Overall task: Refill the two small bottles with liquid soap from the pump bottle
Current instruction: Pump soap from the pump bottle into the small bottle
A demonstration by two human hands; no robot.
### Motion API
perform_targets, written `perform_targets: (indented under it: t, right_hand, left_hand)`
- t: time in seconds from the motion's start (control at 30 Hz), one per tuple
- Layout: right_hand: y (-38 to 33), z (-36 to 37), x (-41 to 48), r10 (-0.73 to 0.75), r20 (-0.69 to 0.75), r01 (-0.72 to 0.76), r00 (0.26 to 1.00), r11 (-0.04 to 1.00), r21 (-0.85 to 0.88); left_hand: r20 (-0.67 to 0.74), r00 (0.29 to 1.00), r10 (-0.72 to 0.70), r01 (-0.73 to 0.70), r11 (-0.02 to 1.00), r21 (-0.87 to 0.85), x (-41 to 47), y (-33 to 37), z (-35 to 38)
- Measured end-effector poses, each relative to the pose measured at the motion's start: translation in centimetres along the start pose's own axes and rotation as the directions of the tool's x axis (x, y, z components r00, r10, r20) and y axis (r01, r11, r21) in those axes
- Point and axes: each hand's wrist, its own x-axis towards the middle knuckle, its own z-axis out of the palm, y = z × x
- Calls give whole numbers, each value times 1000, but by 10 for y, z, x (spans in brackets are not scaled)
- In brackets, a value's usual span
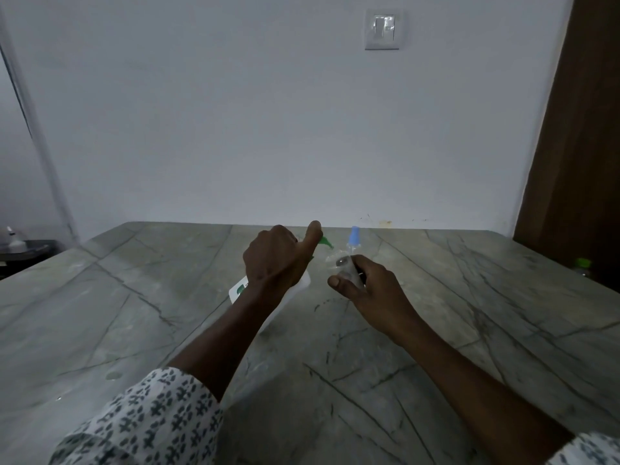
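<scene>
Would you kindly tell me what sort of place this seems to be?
Probably a room in a home: a veined stone tabletop, a wall light switch, and a brown wooden panel, perhaps a door, at right.

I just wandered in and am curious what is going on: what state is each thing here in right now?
Pump bottle: gripped by the left hand, thumb on its green pump top.
Small clear bottle: tilted, held by the right hand, close to the pump top; seems uncapped.
Blue-capped bottle: upright on the table, cap on.
Green-capped bottle: near the table's right edge, upright, cap on.
</scene>
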Motion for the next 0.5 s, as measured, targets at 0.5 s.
perform_targets:
  t: [0.5]
  right_hand:
    - [-3,-19,5,-21,-44,26,999,993,112]
  left_hand:
    - [106,994,-28,54,967,-248,7,-14,-3]
